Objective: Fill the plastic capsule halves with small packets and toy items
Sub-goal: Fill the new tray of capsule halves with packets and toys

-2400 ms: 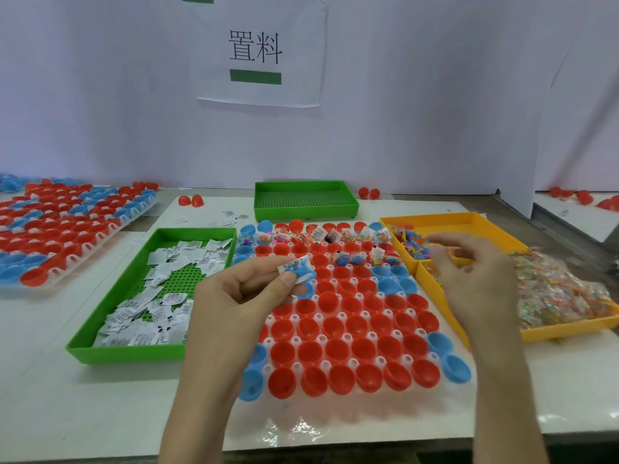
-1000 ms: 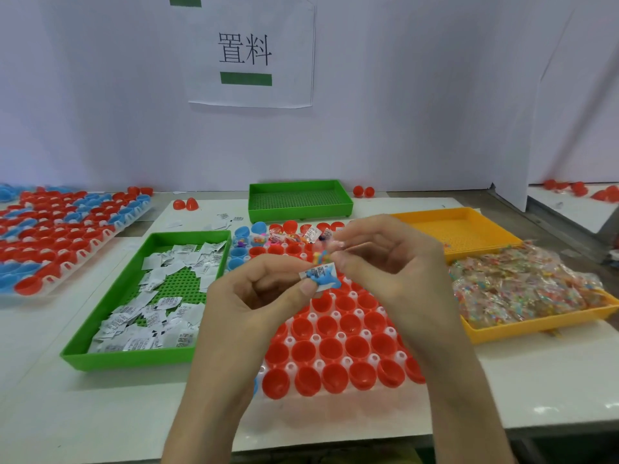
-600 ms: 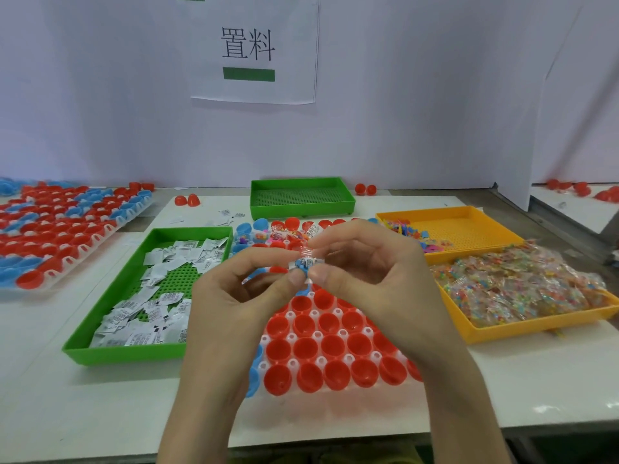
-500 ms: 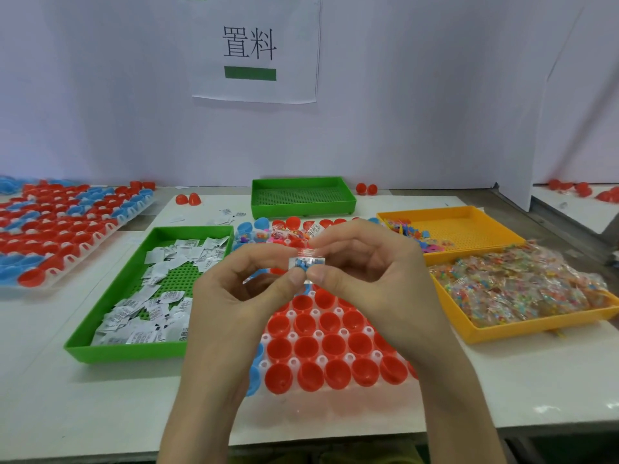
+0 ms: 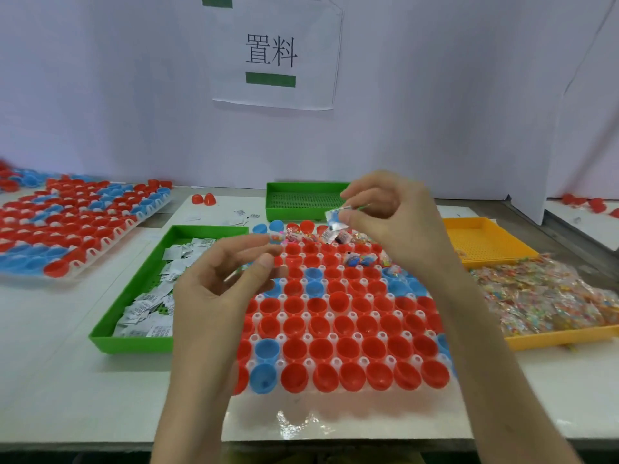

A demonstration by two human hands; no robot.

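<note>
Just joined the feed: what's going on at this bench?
A person is filling capsule halves in a tray. The right hand pinches a small packet above the far rows, which already hold items; most nearer ones look empty. The left hand hovers over the tray; whether it holds anything is unclear.

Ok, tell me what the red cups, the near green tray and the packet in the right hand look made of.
The red cups: hard moulded plastic, glossy, with smooth walls and soft highlights. The near green tray: rigid plastic, duller, with a perforated moulded floor. The packet pinched in the right hand: probably thin printed plastic film; it looks shiny and crinkled, but is too small to be sure.
</note>
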